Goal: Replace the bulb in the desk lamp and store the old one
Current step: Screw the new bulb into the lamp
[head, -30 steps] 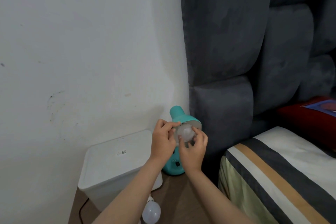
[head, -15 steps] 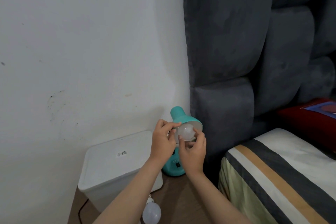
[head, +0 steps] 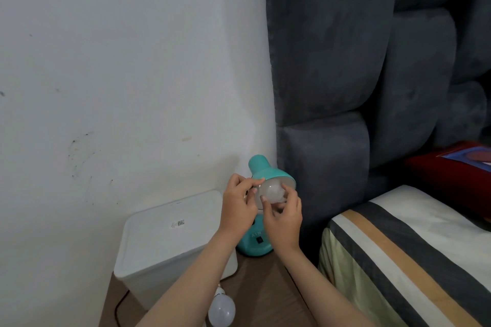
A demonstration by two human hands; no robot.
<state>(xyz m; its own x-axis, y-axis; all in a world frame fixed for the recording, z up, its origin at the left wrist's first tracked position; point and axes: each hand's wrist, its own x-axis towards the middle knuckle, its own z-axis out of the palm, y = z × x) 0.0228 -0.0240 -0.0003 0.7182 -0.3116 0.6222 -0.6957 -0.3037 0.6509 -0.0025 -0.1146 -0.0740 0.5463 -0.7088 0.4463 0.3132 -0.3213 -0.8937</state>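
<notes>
A teal desk lamp (head: 261,168) stands on the wooden bedside table (head: 276,300) in the corner by the wall. A white bulb (head: 271,190) sits in the mouth of its shade. My right hand (head: 283,218) grips the bulb from below with curled fingers. My left hand (head: 239,207) pinches the shade's rim on the left. A second white bulb (head: 221,313) lies on the table near the front, partly behind my left forearm.
A white lidded plastic box (head: 164,244) stands left of the lamp against the wall. A black cord (head: 119,305) runs by its base. The grey padded headboard (head: 345,87) and a striped mattress (head: 398,260) fill the right side.
My right hand's fingers have shifted round the bulb, thumb moving to its left side. My left hand stays on the shade's rim. The lamp has not moved.
</notes>
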